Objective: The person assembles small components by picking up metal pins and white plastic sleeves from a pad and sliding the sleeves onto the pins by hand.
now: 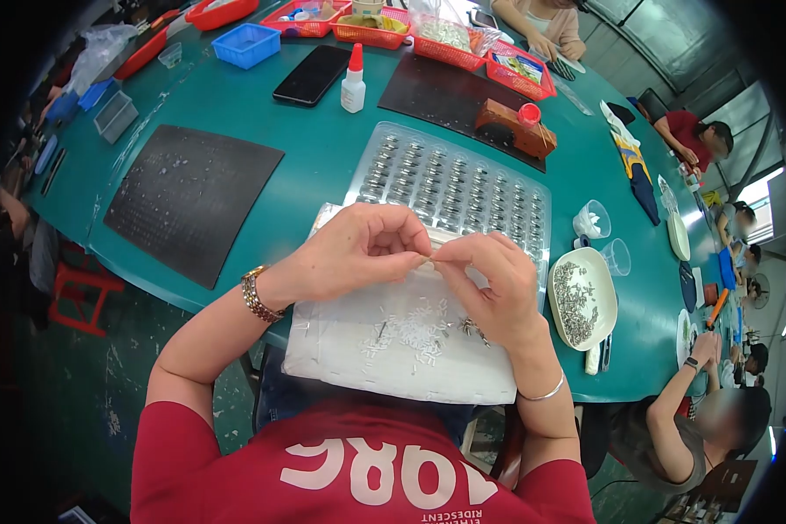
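Note:
My left hand [351, 249] and my right hand [495, 281] meet fingertip to fingertip, thumb and index finger of each pinched together. Whatever they hold is too small to make out. Below them, a white padded board [323, 362] rests over my lap. On it lie a loose pile of small white tube-like pieces [406, 334] and, beside my right wrist, a few dark metal bits [472, 328]. Just beyond my fingers stands a clear plastic tray [537, 199] with rows of shiny metal parts. A cream dish [609, 306] of small metal pieces sits to the right.
On the green table [323, 144] are a black mat [196, 196], a phone [313, 76], a red-capped glue bottle [353, 83] and a brown block [515, 131] on a dark mat. Red baskets [450, 54] line the back. Clear cups [616, 256] stand right. Other people sit around.

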### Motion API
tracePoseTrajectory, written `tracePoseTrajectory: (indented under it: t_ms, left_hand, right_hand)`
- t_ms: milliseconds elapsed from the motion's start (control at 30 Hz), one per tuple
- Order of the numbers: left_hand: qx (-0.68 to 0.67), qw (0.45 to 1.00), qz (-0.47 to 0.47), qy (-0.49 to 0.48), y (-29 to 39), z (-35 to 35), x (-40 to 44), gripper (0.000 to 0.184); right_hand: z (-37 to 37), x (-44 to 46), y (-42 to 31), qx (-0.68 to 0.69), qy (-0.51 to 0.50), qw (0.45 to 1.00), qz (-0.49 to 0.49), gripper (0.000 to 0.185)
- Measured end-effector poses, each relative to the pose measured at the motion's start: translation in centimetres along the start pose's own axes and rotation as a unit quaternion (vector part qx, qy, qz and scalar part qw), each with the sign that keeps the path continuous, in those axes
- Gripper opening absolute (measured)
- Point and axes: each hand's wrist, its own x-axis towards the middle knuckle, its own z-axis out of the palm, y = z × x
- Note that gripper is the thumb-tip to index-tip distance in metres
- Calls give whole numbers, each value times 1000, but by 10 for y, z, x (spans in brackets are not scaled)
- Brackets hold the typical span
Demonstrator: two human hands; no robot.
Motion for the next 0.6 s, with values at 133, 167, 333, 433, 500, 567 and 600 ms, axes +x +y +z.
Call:
tracePoseTrajectory:
  t_ms: [133, 167, 333, 433, 500, 567, 600]
  left_hand:
    - [15, 1000, -6, -2, 0, -1, -1, 7]
    - [16, 1000, -7, -2, 0, -1, -1, 6]
    - [55, 998, -3, 10, -1, -1, -2, 4]
    - [123, 992, 14, 28, -1, 2, -4, 3]
    - [186, 982, 21, 37, 2, 4, -6, 3]
    - [198, 979, 30, 41, 2, 5, -6, 3]
    - [204, 977, 36, 43, 2, 6, -5, 3]
  right_hand:
    - [2, 1, -2, 16, 4, 1000, 10, 18]
    - [2, 1, -1, 20, 4, 1000, 13, 18]
    - [-2, 0, -3, 18, -19, 999, 32, 16]
    - [-1, -3, -4, 60, -36, 994, 89, 13]
    - [1, -4, -5, 102, -48, 983, 146, 11]
    - [1, -5, -8, 138, -60, 967, 206, 10]
    - [1, -6, -8, 127, -62, 972, 189, 10]
